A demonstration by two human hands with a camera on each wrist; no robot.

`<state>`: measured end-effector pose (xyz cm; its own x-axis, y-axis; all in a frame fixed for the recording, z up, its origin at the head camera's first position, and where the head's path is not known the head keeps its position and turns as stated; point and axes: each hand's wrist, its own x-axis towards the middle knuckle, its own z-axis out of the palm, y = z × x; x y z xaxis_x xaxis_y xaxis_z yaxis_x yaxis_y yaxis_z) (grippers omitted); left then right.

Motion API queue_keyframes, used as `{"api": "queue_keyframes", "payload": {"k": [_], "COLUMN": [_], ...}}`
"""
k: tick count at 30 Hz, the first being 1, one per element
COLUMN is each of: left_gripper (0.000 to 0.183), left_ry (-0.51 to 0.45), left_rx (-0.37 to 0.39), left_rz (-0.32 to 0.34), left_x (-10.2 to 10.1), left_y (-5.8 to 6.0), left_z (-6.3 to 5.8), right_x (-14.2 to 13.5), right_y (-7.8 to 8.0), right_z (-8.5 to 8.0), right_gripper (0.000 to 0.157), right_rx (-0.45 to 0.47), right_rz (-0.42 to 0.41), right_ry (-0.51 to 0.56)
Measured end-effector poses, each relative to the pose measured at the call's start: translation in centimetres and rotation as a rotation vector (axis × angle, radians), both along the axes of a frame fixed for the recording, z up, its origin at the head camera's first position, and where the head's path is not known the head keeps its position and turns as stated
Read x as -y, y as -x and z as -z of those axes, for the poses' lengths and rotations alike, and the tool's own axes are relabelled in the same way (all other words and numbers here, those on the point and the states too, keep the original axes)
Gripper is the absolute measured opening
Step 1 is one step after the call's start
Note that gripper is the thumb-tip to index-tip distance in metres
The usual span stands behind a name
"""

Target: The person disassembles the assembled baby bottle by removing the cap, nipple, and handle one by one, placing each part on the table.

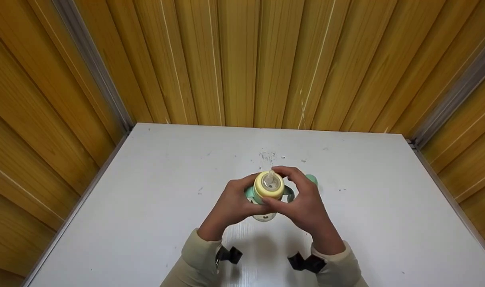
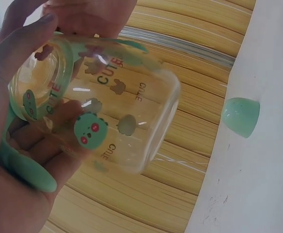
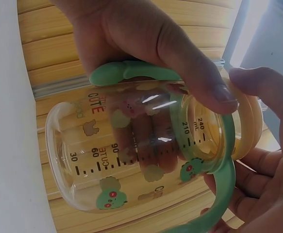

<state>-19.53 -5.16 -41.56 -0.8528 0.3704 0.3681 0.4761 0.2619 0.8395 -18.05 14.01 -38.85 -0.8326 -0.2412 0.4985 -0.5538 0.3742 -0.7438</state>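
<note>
1. Clear bottle (image 2: 131, 107), raised above the desk with its teat (image 1: 271, 176) uppermost; the transparent body, printed with green characters, the word "CUTE" and a millilitre scale up to 240, lets fingers and panelling show through
2. Yellow collar (image 1: 269, 194) around the teat, and a green ring bearing two curved handles (image 3: 224, 187) just below it
3. Translucent green cap (image 2: 241, 116), domed, lying on the desk beyond the hands
4. Left hand (image 1: 236, 201), curled round the bottle, its thumb across the neck
5. Right hand (image 1: 304, 199), gripping the yellow collar between thumb and fingers
6. White desk (image 1: 146, 199), scuffed with dark marks, bordered by wood-grain panels (image 1: 238, 63) with metal strips at the corners
</note>
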Motion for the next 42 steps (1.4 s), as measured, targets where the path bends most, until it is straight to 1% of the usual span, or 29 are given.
{"api": "queue_keyframes", "payload": {"k": [9, 14, 19, 26, 29, 42], "left_gripper": [0.064, 0.065, 0.067, 0.069, 0.069, 0.07], "left_ry": [-0.019, -0.024, -0.009, -0.004, 0.007, 0.036], "left_rx": [0.033, 0.039, 0.048, 0.039, 0.037, 0.077], "left_rz": [0.058, 0.069, 0.072, 0.076, 0.069, 0.042], "left_x": [0.1, 0.1, 0.1, 0.2, 0.3, 0.4], "left_y": [0.1, 0.2, 0.3, 0.4, 0.4, 0.5], "left_z": [0.1, 0.2, 0.2, 0.3, 0.3, 0.2], "right_x": [-0.4, -0.5, -0.6, -0.8, -0.8, -1.2], "right_y": [0.0, -0.1, -0.1, 0.0, 0.0, 0.1], "right_z": [-0.1, -0.2, -0.2, -0.3, -0.3, -0.3], "right_gripper": [0.058, 0.059, 0.06, 0.06, 0.061, 0.061], "right_rx": [-0.019, -0.012, -0.012, -0.057, -0.051, -0.023], "right_rz": [-0.06, -0.076, -0.071, -0.074, -0.069, -0.058], "right_ry": [0.002, -0.007, -0.016, -0.007, -0.012, -0.004]}}
